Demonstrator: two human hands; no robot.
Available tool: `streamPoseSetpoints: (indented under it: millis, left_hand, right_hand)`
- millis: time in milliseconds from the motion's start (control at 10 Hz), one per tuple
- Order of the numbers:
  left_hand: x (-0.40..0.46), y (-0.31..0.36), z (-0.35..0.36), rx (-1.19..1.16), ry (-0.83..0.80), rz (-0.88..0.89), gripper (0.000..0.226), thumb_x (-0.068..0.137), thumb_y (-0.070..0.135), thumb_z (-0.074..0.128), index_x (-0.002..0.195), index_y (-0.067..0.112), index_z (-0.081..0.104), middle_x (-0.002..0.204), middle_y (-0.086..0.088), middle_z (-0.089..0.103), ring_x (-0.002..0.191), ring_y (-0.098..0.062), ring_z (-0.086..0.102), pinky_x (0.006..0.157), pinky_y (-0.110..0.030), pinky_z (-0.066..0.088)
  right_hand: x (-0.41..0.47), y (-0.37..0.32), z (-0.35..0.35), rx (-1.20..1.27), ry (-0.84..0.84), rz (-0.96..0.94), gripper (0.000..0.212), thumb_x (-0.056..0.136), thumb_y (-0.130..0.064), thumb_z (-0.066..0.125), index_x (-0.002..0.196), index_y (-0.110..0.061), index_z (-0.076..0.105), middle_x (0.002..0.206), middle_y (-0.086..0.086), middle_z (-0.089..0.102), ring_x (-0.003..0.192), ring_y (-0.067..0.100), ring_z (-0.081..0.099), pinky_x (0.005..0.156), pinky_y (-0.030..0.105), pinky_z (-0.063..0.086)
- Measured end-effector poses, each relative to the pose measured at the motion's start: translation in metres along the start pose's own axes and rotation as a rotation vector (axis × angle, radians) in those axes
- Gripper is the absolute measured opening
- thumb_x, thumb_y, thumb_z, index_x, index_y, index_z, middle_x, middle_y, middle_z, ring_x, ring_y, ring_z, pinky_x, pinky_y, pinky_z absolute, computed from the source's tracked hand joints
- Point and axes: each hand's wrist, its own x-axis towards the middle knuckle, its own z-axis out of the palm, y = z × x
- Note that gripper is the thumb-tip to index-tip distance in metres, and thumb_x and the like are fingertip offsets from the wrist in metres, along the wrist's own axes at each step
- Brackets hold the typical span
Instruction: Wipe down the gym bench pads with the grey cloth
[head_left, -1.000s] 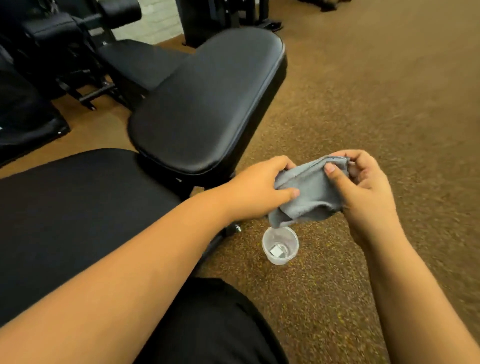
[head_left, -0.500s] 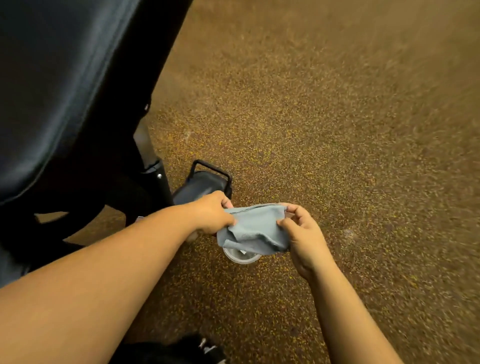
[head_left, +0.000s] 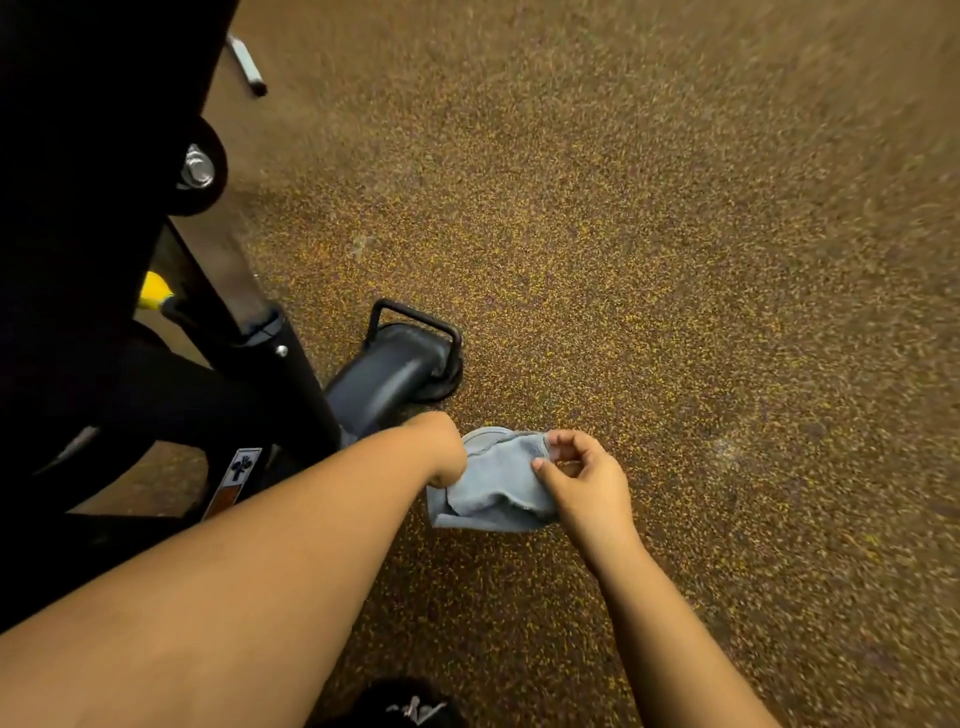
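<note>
The grey cloth (head_left: 493, 488) is bunched low over the floor, draped over a small clear cup whose rim (head_left: 480, 435) peeks out at its top left. My left hand (head_left: 441, 449) is bent down into the cloth's left side, its fingers hidden. My right hand (head_left: 579, 480) holds the cloth's right side, thumb pressed on the fabric and fingers curled above. The black bench pad (head_left: 88, 78) fills the top left corner, dark and seen from its edge.
The bench's black frame post (head_left: 270, 364) and its rubber-capped foot with a handle loop (head_left: 400, 358) stand just left of my hands. A bolt (head_left: 197, 169) and a yellow knob (head_left: 155, 291) show on the frame. Speckled brown floor (head_left: 675, 260) spreads to the right. My shoe (head_left: 410, 706) is at the bottom.
My view has tipped further down toward the floor. Both hands have lowered the cloth onto the cup, which is now almost covered.
</note>
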Motion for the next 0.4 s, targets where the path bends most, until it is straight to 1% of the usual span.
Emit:
streamPoseSetpoints:
  millis: [100, 200, 300, 400]
  left_hand:
    - [-0.004, 0.008, -0.001, 0.187, -0.004, 0.050, 0.021, 0.094, 0.005, 0.042, 0.099, 0.007, 0.062, 0.074, -0.004, 0.042, 0.085, -0.024, 0.052, 0.076, -0.030, 0.046]
    - [0.002, 0.010, -0.003, 0.120, 0.047, 0.005, 0.011, 0.095, 0.006, 0.042, 0.094, 0.008, 0.052, 0.069, -0.002, 0.037, 0.075, -0.021, 0.046, 0.059, -0.026, 0.039]
    - [0.002, 0.009, -0.004, -0.100, 0.138, -0.054, 0.008, 0.093, 0.009, 0.050, 0.100, 0.009, 0.052, 0.071, -0.002, 0.041, 0.084, -0.024, 0.047, 0.070, -0.029, 0.041]
    - [-0.011, 0.008, -0.008, -0.081, 0.174, -0.091, 0.035, 0.092, 0.009, 0.053, 0.126, 0.004, 0.046, 0.111, -0.012, 0.056, 0.101, -0.029, 0.056, 0.078, -0.034, 0.046]
  right_hand:
    - [0.000, 0.001, 0.002, 0.008, 0.010, -0.002, 0.026, 0.083, -0.010, 0.070, 0.085, -0.034, 0.059, 0.081, -0.011, 0.065, 0.075, 0.008, 0.061, 0.076, 0.034, 0.053]
    - [-0.001, 0.004, 0.002, 0.022, 0.006, 0.001, 0.020, 0.084, -0.011, 0.069, 0.089, -0.029, 0.061, 0.083, -0.008, 0.066, 0.076, 0.014, 0.063, 0.077, 0.039, 0.054]
    - [0.000, 0.004, 0.001, 0.004, -0.015, 0.008, 0.018, 0.085, -0.016, 0.069, 0.098, -0.026, 0.062, 0.089, -0.006, 0.067, 0.081, 0.018, 0.065, 0.080, 0.042, 0.054]
    - [-0.001, -0.005, -0.001, -0.164, 0.037, -0.033, 0.034, 0.083, -0.030, 0.071, 0.115, -0.025, 0.059, 0.105, -0.004, 0.064, 0.095, 0.017, 0.060, 0.089, 0.043, 0.052]
